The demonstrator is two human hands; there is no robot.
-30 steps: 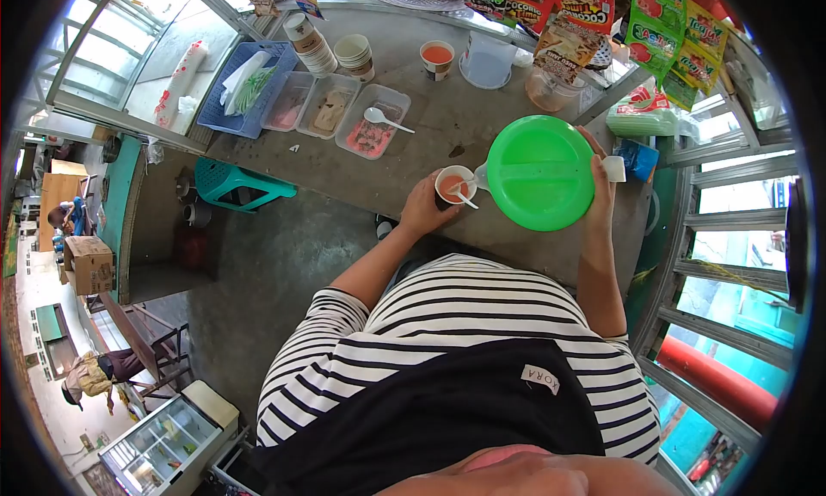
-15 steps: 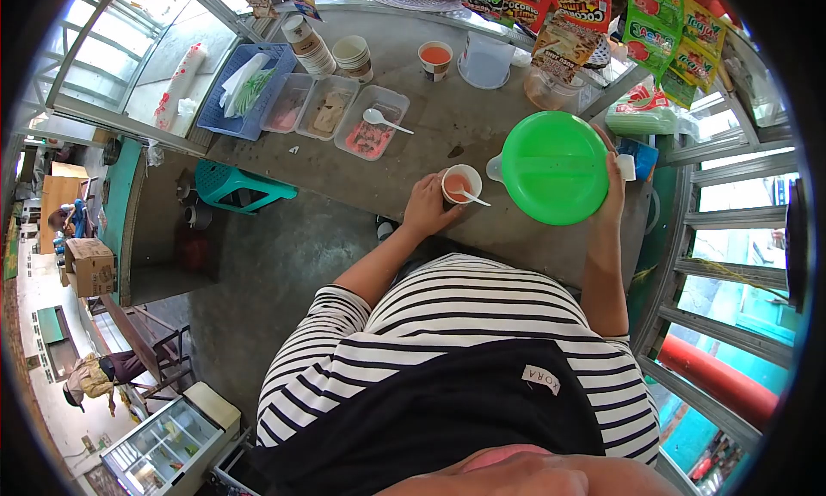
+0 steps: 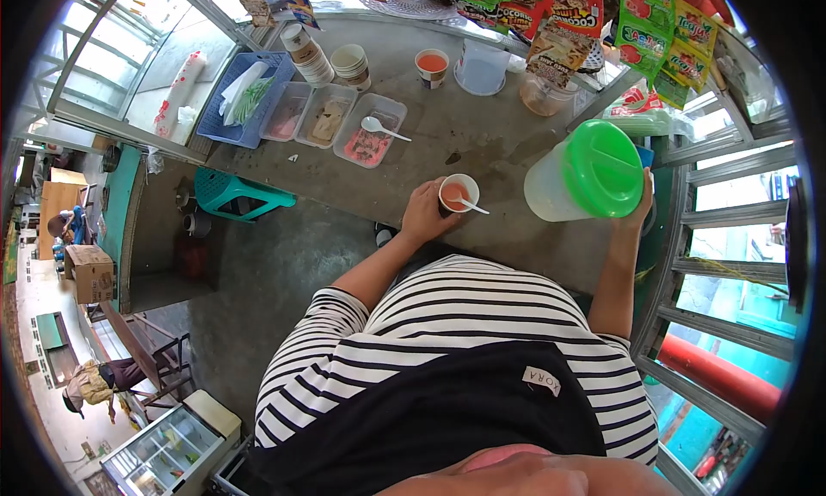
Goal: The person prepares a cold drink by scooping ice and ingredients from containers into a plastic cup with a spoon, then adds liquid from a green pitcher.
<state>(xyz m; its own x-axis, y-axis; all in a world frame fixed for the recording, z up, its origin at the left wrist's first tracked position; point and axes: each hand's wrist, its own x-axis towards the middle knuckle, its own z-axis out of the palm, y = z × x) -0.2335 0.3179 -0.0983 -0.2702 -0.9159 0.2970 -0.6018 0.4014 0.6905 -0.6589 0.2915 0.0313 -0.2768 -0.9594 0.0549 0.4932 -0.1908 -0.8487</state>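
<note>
Because the green-lidded pitcher [image 3: 587,176] is gripped by the right hand [image 3: 635,212], apparently from 1 side only, its contents could be spilled; the paper cup [image 3: 459,193], clasped by the left hand [image 3: 424,215] near the table [image 3: 508,231] edge, could be upset by its bumped spoon [image 3: 473,207].

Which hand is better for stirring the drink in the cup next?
Probably the right hand, once it lets go of the pitcher: the spoon's handle points toward that side, and the left hand is busy holding the cup.
</note>
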